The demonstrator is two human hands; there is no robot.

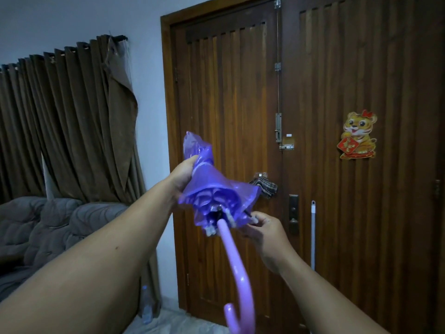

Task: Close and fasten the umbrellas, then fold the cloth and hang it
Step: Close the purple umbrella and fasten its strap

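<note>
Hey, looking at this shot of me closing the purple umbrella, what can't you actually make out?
Head view only:
- Fastening strap of the purple umbrella: not visible among the bunched canopy folds.
- What the right hand pinches at the canopy edge: too small and covered by the fingers.
- Left hand fingers: hidden behind the canopy.
- Checked cloth on the door: partly covered by the umbrella.
- Handle's hook end: cut off by the bottom edge.

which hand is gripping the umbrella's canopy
The left hand, wrapped round the gathered purple umbrella canopy near its tip; the right hand only pinches at the rim.
</note>
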